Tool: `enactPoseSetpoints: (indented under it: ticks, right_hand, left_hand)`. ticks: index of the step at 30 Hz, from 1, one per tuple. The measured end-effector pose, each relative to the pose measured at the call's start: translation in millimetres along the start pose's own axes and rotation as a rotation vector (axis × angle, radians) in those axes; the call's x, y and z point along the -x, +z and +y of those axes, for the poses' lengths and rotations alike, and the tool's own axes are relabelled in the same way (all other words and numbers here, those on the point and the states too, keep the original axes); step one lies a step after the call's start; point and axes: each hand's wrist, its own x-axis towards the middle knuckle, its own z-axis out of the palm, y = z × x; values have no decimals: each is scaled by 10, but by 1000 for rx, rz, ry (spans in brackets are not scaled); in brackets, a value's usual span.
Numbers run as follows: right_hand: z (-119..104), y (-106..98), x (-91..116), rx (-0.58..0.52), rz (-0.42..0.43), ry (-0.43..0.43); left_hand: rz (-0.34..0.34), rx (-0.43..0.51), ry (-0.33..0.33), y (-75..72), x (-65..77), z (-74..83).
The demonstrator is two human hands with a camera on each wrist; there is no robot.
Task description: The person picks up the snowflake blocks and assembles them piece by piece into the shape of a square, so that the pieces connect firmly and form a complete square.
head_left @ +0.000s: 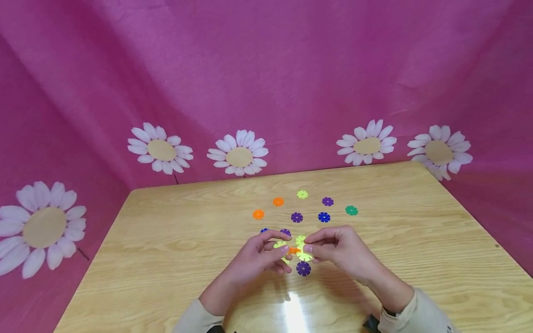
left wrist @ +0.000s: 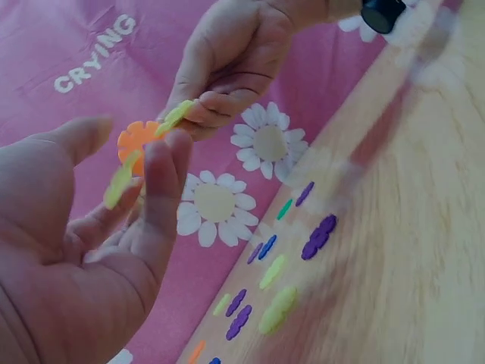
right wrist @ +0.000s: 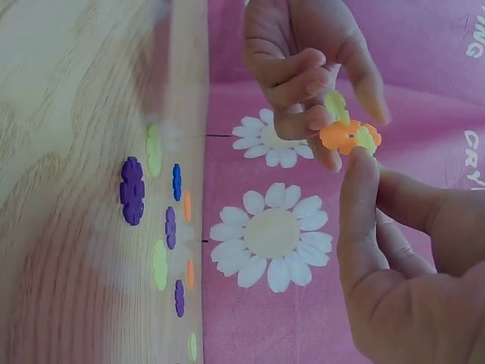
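Note:
My right hand [head_left: 347, 252] pinches a yellow-green notched disc [left wrist: 176, 116] between thumb and fingertips. It is joined to an orange notched disc [left wrist: 136, 142], which has a second yellow-green disc [left wrist: 121, 182] on its other side. Around that second disc my left hand [head_left: 262, 252] is loosely spread. Its thumb stands apart from the disc in the left wrist view, while the bent fingers lie close to it. The joined pieces are held above the table, and my left fingers partly cover them in the head view.
On the wooden table [head_left: 166, 259] lie several loose notched discs, among them a purple disc [head_left: 303, 268] close below the hands, a green disc [head_left: 351, 210] at right and an orange disc [head_left: 258, 214] at left. A pink flowered cloth [head_left: 266, 83] hangs behind.

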Motion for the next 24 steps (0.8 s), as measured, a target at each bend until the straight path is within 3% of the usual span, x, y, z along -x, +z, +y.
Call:
enactPoseSetpoints:
  ticks: [6, 11, 18, 24]
  right_hand:
    - [2, 18, 7, -47, -43, 39]
    - [-10, 56, 25, -75, -73, 61]
    - [-11, 89, 32, -97, -71, 82]
    - [0, 99, 39, -124, -73, 73]
  left_hand:
    - [25, -174, 54, 74, 25, -27]
    - [60, -322, 155, 118, 25, -32]
    - [34, -355, 198, 157, 42, -26]
    - [65, -352, 196, 181, 44, -51]
